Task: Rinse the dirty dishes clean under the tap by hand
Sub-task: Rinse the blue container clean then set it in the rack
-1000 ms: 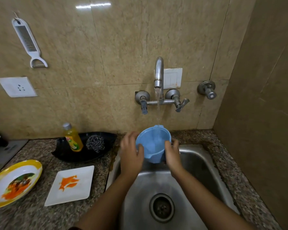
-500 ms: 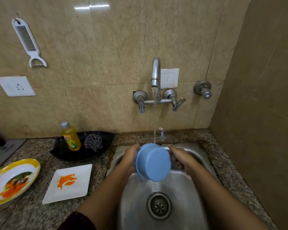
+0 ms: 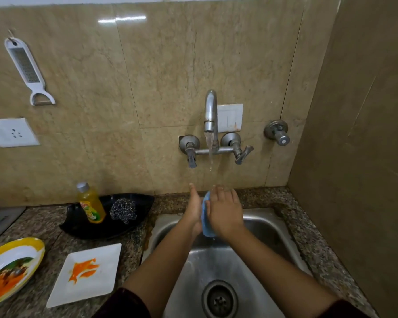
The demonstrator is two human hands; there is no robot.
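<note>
In the head view, a blue bowl [image 3: 206, 223] is held edge-on between the left hand [image 3: 194, 210] and the right hand [image 3: 225, 212]. Both are laid flat against it with fingers nearly straight, and nothing is gripped by curled fingers. The tap [image 3: 210, 115] runs just above the fingertips, and the sink [image 3: 262, 226] lies below.

The wet bowl could slip down from between the palms, since it is only squeezed. Water could be splashed off the right hand onto the desk [image 3: 308, 237].

Well to the left of the left hand, a stained white plate [image 3: 85, 274] and a yellow-rimmed plate [image 3: 12, 267] are yet to be rinsed. The label on the yellow bottle [image 3: 91, 204] is too blurred to be read.
</note>
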